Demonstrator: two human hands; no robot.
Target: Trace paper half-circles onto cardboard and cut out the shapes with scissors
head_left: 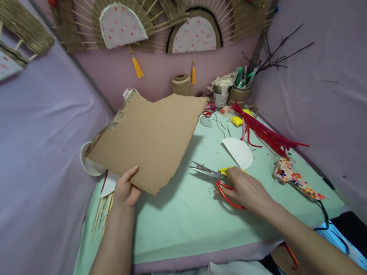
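My left hand grips the near left edge of a brown cardboard sheet, thumb on top and the other fingers hidden beneath. The sheet is tilted above the table, and its far edge has a notch cut in it. In my right hand is a pair of scissors with red and yellow handles. Their blades are parted and point left toward the cardboard, apart from it. Just beyond the right hand lies a white paper half-circle on the table.
Pink-red pipe cleaners and a flower-patterned glue gun lie on the right. Behind stand a twine spool and a pot of pens near dry branches. Bamboo sticks lie left on the green tabletop. Woven fans hang behind.
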